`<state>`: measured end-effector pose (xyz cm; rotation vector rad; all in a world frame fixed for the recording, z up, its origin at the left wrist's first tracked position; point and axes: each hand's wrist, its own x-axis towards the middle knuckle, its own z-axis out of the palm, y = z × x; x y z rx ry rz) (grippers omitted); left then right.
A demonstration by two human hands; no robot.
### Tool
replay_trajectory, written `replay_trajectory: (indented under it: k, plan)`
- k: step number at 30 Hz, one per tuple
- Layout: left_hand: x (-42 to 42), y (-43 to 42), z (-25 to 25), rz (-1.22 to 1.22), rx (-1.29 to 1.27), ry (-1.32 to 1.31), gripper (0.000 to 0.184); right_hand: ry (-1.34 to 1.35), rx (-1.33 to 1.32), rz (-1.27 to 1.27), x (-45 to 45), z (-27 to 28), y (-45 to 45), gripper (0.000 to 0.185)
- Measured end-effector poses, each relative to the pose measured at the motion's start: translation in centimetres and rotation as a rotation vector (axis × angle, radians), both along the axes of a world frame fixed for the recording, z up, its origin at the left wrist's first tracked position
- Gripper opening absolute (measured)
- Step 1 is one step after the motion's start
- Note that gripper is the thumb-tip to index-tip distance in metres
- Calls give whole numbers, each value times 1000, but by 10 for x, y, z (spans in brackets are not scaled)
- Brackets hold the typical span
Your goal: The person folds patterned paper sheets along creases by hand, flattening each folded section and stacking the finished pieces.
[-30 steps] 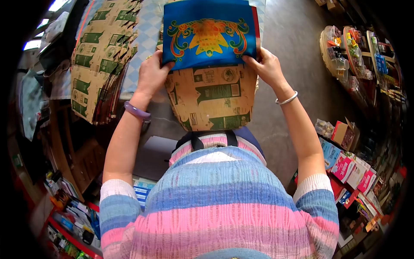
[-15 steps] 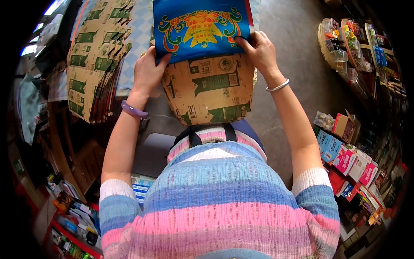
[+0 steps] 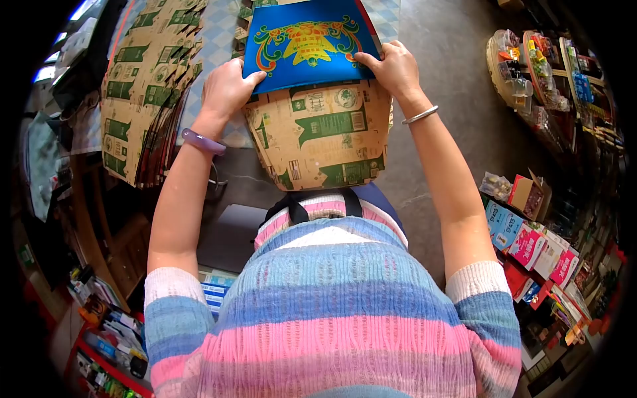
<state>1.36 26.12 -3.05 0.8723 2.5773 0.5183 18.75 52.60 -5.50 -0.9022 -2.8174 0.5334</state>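
A glossy blue printed sheet (image 3: pixel 292 74) with a gold and orange floral design is stretched between my two hands. My left hand (image 3: pixel 225 89) grips its near left corner, thumb on top and fingers mostly hidden beneath. On the near right edge, my right hand (image 3: pixel 396 69) pinches it the same way. Under the sheet's near edge lies brown kraft paper with green print (image 3: pixel 318 136), reaching back over my lap; whether it is joined to the blue sheet I cannot tell.
To the left, a tall fanned stack of similar brown and green printed paper (image 3: pixel 136 86) rests on a blue-and-white checked table (image 3: pixel 192 99). Packed goods fill wicker trays (image 3: pixel 494 66) at the right. Boxes and colourful packets (image 3: pixel 531 249) stand lower right, a red-edged shelf (image 3: pixel 99 355) lower left.
The blue sheet has come slightly lower and tilted, so its far edge now shows. Both hands have shifted a little to the left while keeping hold of it.
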Motion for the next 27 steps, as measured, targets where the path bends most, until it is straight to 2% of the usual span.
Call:
replay_trajectory:
  k: [4,7,10,13,16,20,23,27]
  plan:
    - [-1,2,-4,-15,-32,76,47,-129,-33,-9,-6,9,3,67]
    - [22,13,25,54,-194,222,54,-162,-34,-11,-8,12,3,68]
    - [36,18,23,-302,-3,695,55,-227,-78,-9,-11,16,6,69]
    - [45,46,5,-624,199,661,53,-252,-85,-29,-12,19,5,70]
    - [41,75,0,-741,124,658,50,-271,-108,-50,-12,20,6,70]
    - [34,81,-21,-696,-11,648,49,-131,-73,-44,-5,12,4,70]
    - [34,82,-22,-662,-6,601,50,-104,-51,-75,-1,13,-3,65]
    - [32,83,-25,-646,4,581,52,136,-194,-12,13,5,5,62]
